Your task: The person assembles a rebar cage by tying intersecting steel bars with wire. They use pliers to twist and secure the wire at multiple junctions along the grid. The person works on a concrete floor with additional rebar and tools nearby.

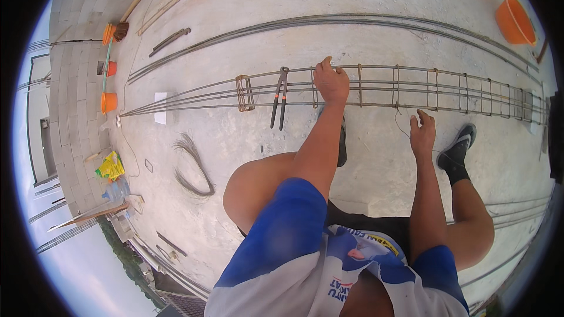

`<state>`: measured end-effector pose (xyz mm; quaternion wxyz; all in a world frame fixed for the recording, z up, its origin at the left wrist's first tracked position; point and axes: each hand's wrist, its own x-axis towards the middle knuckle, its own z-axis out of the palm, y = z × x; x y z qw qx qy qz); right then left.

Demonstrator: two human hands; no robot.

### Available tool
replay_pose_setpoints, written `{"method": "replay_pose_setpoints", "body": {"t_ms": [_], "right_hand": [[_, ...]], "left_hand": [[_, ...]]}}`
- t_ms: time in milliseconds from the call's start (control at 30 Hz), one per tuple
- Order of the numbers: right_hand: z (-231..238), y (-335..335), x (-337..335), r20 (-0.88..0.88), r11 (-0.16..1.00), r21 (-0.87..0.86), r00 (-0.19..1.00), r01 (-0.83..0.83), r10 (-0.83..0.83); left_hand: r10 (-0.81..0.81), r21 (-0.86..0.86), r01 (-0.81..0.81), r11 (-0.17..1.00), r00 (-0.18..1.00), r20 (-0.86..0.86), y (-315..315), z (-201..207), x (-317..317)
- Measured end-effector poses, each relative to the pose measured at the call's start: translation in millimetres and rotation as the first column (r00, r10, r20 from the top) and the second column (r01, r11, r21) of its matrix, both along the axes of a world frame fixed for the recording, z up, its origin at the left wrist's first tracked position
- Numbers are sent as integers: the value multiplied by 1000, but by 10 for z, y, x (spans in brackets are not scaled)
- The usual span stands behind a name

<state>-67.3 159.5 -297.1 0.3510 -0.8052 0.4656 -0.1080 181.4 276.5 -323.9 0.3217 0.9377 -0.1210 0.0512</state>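
A long rebar cage (376, 88) of parallel steel bars and square stirrups runs across in front of me. My left hand (332, 85) is on its bars, fingers bent over the far bar beside a stirrup (314, 88). Lower right, my right hand (423, 132) is just on the near side of the cage, its fingers pinched on a thin tie wire (400, 126) that curves up to the near bar. Pincers (279, 98) with orange and black handles rest across the bars left of my left hand. Farther left, several loose stirrups (245, 93) are bunched together on the bars.
A bundle of tie wire (194, 167) lies on the concrete floor at left. Beyond the cage stretch more long bars (282, 22). An orange bucket (515, 20) stands far right. A white block (161, 107) sits by the bars' left end. My sandalled foot (458, 147) is near the cage.
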Motion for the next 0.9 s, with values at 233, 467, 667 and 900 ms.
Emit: {"method": "replay_pose_setpoints", "body": {"t_ms": [233,467,667,900], "right_hand": [[521,487,164,4,934,218,957,-284,290],[471,928,-53,-113,787,413,832,-458,543],[776,943,224,-51,931,183,943,-314,328],[712,667,2,80,832,555,996,-16,-34]], "left_hand": [[320,557,12,831,808,-495,1748,-429,693],[199,501,15,865,907,-370,1418,-192,573],[-423,-478,-43,877,401,-813,515,613,-67],[-580,-509,578,637,-76,-811,67,1036,-852]]}}
